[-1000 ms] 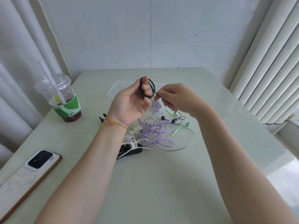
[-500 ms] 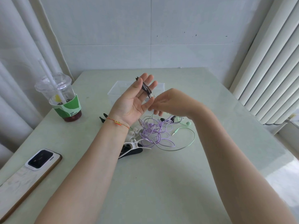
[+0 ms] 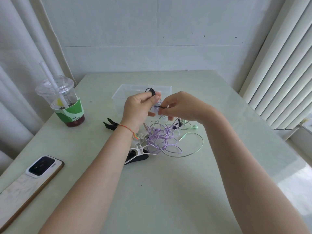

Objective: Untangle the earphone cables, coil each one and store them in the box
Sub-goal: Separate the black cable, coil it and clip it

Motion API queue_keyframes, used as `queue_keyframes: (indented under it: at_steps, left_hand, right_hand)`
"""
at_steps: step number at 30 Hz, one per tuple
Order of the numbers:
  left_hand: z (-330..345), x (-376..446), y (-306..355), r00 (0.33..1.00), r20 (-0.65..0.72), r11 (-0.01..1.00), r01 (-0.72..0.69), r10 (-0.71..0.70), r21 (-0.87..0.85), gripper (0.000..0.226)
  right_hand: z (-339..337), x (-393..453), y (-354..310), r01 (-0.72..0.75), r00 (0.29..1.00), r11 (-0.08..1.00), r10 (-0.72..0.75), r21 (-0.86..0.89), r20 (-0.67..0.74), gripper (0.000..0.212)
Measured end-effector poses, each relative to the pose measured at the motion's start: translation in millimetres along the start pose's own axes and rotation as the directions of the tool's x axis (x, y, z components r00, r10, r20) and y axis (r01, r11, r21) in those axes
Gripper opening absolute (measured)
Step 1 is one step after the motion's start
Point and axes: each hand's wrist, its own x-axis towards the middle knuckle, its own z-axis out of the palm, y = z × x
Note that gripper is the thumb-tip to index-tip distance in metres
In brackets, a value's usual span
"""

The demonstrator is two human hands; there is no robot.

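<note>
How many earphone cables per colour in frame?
Black earphone cable, coiled, held by the left hand, its end pinched by the right hand: 1
Purple earphone cable, tangled on the table: 1
Mint-green earphone cable, loose on the table: 1
Total: 3

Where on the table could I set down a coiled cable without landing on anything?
Bare table lies near the front edge, between the forearms and below the purple cable tangle; more lies right of the green cable. Crowded: the middle, with tangle and clips, and the left side, with phone and cup.
</note>
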Motion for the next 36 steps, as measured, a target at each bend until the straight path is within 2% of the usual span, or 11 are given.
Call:
queue_keyframes:
  at_steps: [4,7,10,13,16,20,25,28,32,36]
  left_hand:
    - [1.0,-3.6,2.9,0.977,0.179,0.988,0.095,-0.116,0.12,0.019]
    - [0.5,-6.1,6.9,0.924,0.319,0.978,0.187,-0.209,0.097,0.027]
    - [0.5,-6.9,8.7,0.869,0.406,0.958,0.274,-0.282,0.08,0.033]
    - [0.7,-7.4,9.5,0.864,0.413,0.956,0.281,-0.288,0.079,0.032]
    - [-2.3,-4.4,10.8,0.866,0.361,0.922,0.385,-0.346,-0.042,0.032]
    - [-8.3,1.1,12.8,0.818,0.369,0.827,0.53,-0.441,-0.188,0.034]
    - [-12.7,2.5,14.2,0.794,0.452,0.718,0.583,-0.405,-0.381,0.034]
    - [-14.4,4.4,12.2,0.814,0.453,0.599,0.576,-0.363,-0.556,0.03]
    - [-14.1,5.1,9.7,0.851,0.425,0.487,0.525,-0.307,-0.698,0.029]
    - [-14.9,4.2,11.9,0.9,0.35,0.485,0.435,-0.261,-0.759,0.022]
  right_hand:
    - [-2.2,2.4,3.5,0.038,0.99,0.994,-0.024,0.102,-0.139,0.009]
    - [-3.4,7.2,8.9,0.063,0.964,0.991,-0.03,0.115,-0.265,0.013]
    - [-1.5,11.7,12.6,0.06,0.949,0.99,-0.018,0.126,-0.315,0.008]
    - [0.2,17.2,20.5,0.036,0.943,0.985,0.022,0.167,-0.331,0.008]
    - [0.4,19.7,29.2,-0.011,0.939,0.984,0.071,0.176,-0.336,0.01]
    - [0.0,17.6,29.3,-0.008,0.953,0.967,0.085,0.255,-0.29,0.011]
    - [-0.8,12.8,22.5,-0.008,0.963,0.965,0.078,0.261,-0.257,0.018]
    - [2.0,12.1,20.4,-0.053,0.981,0.967,0.097,0.249,-0.17,0.018]
    - [5.3,8.8,15.8,-0.065,0.997,0.989,0.07,0.133,-0.036,0.017]
    - [5.9,5.2,10.2,-0.06,0.996,0.997,0.057,0.049,0.073,0.015]
